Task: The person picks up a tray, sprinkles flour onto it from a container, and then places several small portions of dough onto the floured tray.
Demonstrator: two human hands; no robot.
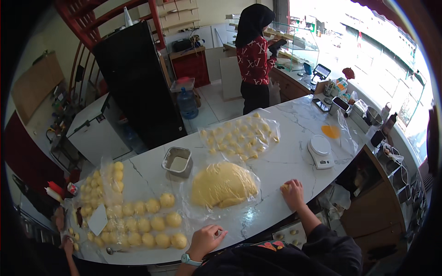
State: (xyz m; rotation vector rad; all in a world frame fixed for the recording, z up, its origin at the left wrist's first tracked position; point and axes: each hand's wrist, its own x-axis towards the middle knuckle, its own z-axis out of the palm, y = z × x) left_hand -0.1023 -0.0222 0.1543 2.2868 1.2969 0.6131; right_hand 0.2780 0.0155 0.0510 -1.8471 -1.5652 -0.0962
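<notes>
My right hand [293, 195] rests on the marble counter, its fingers closed over a small piece of yellow dough [284, 186]. My left hand [206, 239], with a watch on its wrist, is held at the near counter edge with fingers curled; whatever is in them, if anything, is hidden. Between and beyond my hands a large mound of yellow dough [223, 185] lies under clear plastic. Left of it are rows of smooth round dough balls [158, 223], partly covered with plastic. Farther back, several small dough pieces [239, 135] lie under another plastic sheet.
A metal pan [177, 161] stands behind the dough mound, a white kitchen scale [320, 151] to the right. A white scraper [97, 220] and a spoon [113, 250] are at left, near another person's hand [68, 246]. A person in red [254, 62] stands beyond the counter.
</notes>
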